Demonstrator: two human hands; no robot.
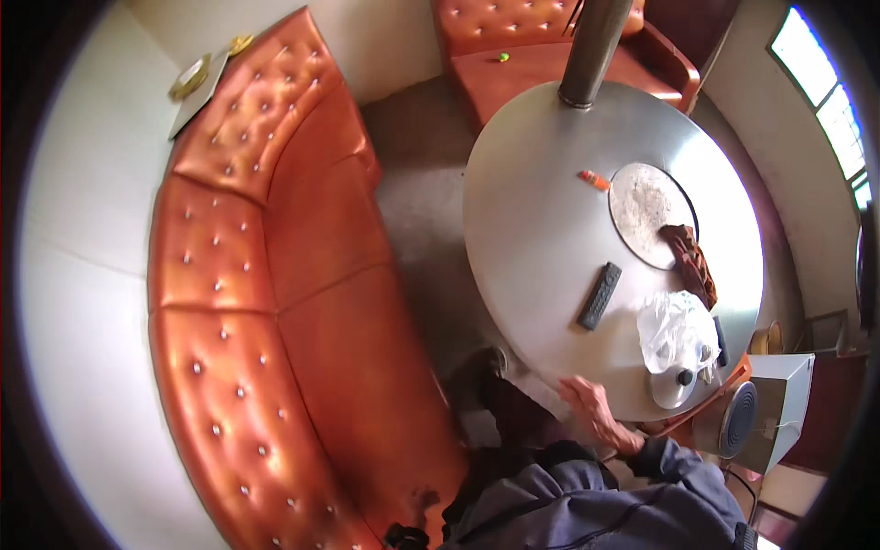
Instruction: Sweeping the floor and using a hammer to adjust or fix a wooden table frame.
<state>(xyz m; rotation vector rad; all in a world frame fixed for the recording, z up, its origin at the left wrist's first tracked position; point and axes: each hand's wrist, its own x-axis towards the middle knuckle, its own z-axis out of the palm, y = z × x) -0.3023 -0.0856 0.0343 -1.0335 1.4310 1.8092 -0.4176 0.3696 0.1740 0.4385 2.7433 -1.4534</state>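
Observation:
My right hand (594, 411) reaches out at the near left edge of the round metal-topped stove (522, 202), its fingers stretched and holding nothing. On the stove top, a black remote control (600, 296) is the object nearest beyond that hand. A clear plastic bag (674, 325) lies to the right of the remote, beside a glass lid (674, 390) with a black knob. Low down, over the near end of the orange sofa (339, 339), a dim, smeared shape looks like my left hand (424, 502); its fingers are not clear.
A metal stovepipe (591, 55) rises from the stove's far side. Near the round plate (646, 211) lie a small orange-red item (595, 180) and a crumpled brown cloth (689, 261). A second orange sofa (513, 78) stands behind; a white box-like appliance (779, 408) stands at right.

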